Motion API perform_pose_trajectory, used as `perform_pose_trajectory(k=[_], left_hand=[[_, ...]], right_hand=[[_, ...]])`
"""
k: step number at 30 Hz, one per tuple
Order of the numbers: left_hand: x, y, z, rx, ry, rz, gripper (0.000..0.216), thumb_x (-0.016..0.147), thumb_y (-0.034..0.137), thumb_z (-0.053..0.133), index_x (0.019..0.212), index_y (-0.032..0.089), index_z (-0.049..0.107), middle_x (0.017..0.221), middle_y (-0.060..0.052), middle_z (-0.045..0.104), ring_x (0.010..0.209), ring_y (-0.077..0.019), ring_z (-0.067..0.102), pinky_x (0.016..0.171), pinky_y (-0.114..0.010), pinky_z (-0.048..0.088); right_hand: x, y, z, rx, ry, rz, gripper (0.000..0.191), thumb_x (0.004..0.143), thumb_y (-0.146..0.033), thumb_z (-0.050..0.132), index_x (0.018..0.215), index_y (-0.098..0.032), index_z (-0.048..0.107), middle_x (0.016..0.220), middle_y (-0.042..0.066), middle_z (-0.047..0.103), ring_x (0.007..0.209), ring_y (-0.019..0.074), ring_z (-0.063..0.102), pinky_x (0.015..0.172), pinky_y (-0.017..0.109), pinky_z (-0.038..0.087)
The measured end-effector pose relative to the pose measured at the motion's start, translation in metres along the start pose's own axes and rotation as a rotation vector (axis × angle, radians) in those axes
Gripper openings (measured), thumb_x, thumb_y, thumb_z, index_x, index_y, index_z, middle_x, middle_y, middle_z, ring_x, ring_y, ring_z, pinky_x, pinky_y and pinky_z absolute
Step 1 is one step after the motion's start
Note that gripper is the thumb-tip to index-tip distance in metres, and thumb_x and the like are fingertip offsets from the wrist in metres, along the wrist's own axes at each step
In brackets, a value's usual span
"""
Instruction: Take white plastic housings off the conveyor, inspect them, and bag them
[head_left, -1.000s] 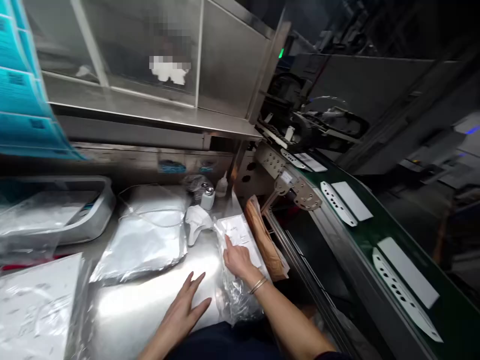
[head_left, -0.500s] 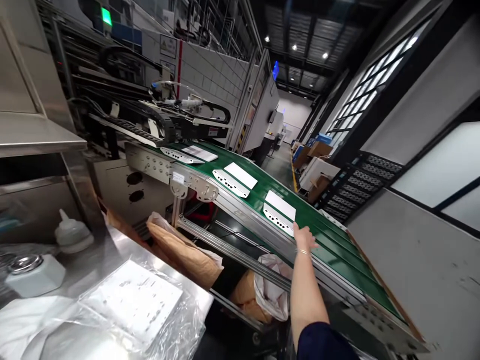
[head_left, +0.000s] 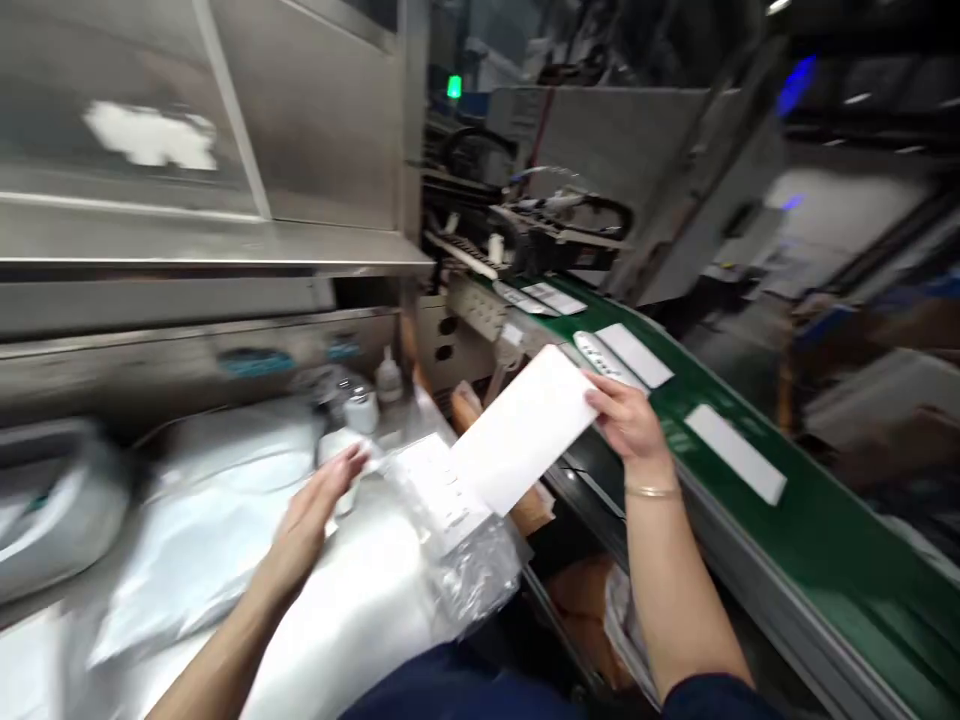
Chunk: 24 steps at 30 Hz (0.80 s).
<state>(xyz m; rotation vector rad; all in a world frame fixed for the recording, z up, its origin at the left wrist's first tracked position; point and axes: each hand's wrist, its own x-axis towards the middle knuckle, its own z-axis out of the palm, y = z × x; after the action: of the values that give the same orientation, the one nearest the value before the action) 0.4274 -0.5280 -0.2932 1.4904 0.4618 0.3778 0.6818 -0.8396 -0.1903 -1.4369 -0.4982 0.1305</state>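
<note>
My right hand (head_left: 628, 418) grips one end of a flat white plastic panel (head_left: 525, 430), thumb on top. The panel is tilted over the bench edge, its plain broad face towards me. Below its far end lies a printed white sheet (head_left: 442, 490) in clear plastic wrap (head_left: 476, 575). Fingers stretched out and empty, my left hand (head_left: 319, 505) hovers over the bench near white covering material (head_left: 360, 590). On the green conveyor belt (head_left: 817, 570) lie a plain white strip (head_left: 736, 455), another strip (head_left: 635, 355) and a white housing with port cutouts (head_left: 607, 358).
A small squeeze bottle (head_left: 388, 378) and a pump-top bottle (head_left: 360, 408) stand at the bench's back. A metal shelf (head_left: 225, 245) overhangs it. Brown paper bags (head_left: 585, 605) sit below the conveyor. Machinery (head_left: 555, 225) with a green lamp (head_left: 454, 87) stands behind.
My right hand has lifted the nearest white part with port cutouts off the belt and brought it left to the bench. My left hand has come into view. The camera has turned left.
</note>
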Motion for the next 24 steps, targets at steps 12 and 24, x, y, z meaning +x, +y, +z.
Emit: perform_pose_trajectory(k=[12, 24], left_hand=[[-0.080, 0.006, -0.028, -0.952, 0.371, -0.248, 0.047, 0.089, 0.047, 0.048, 0.117, 0.011, 0.060, 0.103, -0.014, 0.069, 0.098, -0.0297, 0.065, 0.089, -0.043, 0.052], [-0.082, -0.005, -0.054, -1.037, 0.671, -0.064, 0.047, 0.090, 0.049, 0.045, 0.113, 0.011, 0.062, 0.100, -0.012, 0.071, 0.099, -0.0271, 0.065, 0.088, -0.038, 0.052]], right_hand=[[-0.034, 0.098, 0.282, 0.222, -0.610, 0.484, 0.052, 0.074, -0.049, 0.067, 0.113, -0.017, 0.059, 0.091, 0.007, 0.069, 0.078, 0.0146, 0.065, 0.064, 0.024, 0.052], [-0.144, 0.106, 0.274, -0.533, -0.717, -0.200, 0.042, 0.095, -0.045, 0.034, 0.091, -0.016, 0.064, 0.064, 0.004, 0.059, 0.056, 0.0165, 0.055, 0.056, 0.029, 0.039]])
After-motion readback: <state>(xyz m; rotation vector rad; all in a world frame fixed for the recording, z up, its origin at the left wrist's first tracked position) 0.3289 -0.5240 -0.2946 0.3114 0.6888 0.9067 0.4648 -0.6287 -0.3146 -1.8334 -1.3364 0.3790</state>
